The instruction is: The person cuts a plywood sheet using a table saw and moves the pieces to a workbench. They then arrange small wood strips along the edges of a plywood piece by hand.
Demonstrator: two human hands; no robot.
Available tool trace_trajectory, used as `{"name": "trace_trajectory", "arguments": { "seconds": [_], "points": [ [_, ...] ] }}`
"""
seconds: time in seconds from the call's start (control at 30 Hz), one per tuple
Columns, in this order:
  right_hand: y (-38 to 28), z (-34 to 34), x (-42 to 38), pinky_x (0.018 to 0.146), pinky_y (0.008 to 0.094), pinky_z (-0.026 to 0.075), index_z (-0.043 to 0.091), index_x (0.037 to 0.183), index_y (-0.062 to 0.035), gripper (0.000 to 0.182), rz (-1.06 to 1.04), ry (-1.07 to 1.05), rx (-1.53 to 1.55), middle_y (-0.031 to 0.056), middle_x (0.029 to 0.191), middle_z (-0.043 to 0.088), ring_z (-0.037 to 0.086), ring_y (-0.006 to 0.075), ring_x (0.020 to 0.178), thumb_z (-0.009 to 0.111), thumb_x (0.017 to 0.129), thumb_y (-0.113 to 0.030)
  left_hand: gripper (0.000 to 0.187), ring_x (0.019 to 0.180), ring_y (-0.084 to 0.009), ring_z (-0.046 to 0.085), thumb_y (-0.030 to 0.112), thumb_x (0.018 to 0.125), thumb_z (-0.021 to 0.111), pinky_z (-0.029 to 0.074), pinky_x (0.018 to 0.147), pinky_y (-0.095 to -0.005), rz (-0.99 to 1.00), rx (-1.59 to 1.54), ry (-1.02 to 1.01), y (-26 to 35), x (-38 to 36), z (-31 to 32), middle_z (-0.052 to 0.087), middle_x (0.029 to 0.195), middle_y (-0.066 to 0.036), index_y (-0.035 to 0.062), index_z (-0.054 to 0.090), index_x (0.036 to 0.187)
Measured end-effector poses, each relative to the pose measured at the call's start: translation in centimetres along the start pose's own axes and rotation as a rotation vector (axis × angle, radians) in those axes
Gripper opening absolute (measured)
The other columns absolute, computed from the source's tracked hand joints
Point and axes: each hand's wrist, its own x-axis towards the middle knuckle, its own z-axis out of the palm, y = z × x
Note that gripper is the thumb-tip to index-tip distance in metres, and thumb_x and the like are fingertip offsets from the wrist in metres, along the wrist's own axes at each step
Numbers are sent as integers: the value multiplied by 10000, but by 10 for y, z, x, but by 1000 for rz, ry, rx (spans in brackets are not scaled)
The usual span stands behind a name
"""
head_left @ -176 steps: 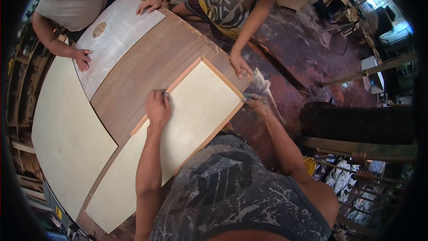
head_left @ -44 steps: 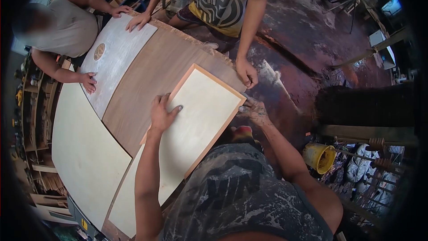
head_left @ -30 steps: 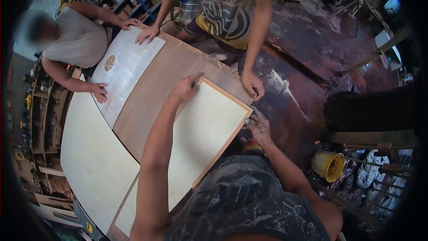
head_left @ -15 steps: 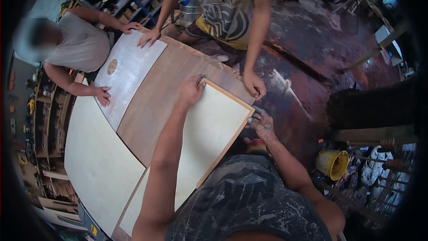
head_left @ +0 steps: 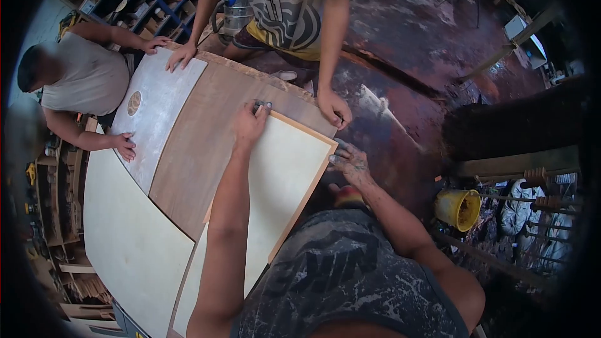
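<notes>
Reaching farther, left hand [head_left: 249,124] is now pressing flat-fingered on the framed panel's [head_left: 275,178] far corner; right hand [head_left: 349,163], fingers curled, is gripping its edge; yellow bucket [head_left: 457,207] is holding debris.

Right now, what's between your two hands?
In the head view, only the far end of the pale framed panel lies between the left hand and the right hand; nothing rests on it.

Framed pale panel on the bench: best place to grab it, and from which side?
Probably by the orange-edged rim of the framed panel, from its two far corners. It lies flat on the brown sheet, so only edges offer purchase. The left hand sits at the far-left corner, the right hand at the overhanging right corner.
</notes>
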Motion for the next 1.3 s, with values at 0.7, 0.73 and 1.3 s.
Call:
{"name": "trace_trajectory", "arguments": {
  "seconds": [0.7, 0.73, 1.3],
  "points": [
    [1, 16, -4, 729, 289, 615, 529, 1326, 48, 439, -38, 169, 25, 153, 1145, 681, 692, 171, 967, 696, 924, -6, 574, 1031, -367, 714, 460, 810, 742, 547, 916, -443, -47, -33, 11, 16, 0, -4, 750, 1081, -197, 11, 731, 1168],
    [-5, 16, -3, 730, 291, 616, 527, 1321, 46, 438, -19, 164, -2, 151, 1143, 680, 692, 172, 965, 697, 921, -4, 571, 1033, -371, 713, 458, 810, 735, 547, 917, -446, -48, -12, 14, 17, 1, -3, 749, 1084, -195, 16, 732, 1172],
    [-3, 7, -6, 762, 310, 641, 512, 1372, 27, 528, 21, 120, 38, 164, 1220, 665, 695, 217, 1037, 729, 891, 27, 535, 1036, -394, 681, 449, 768, 776, 536, 918, -470, -107, 26, 115, 12, -2, 16, 715, 1084, -226, -7, 737, 1046]
  ]
}}
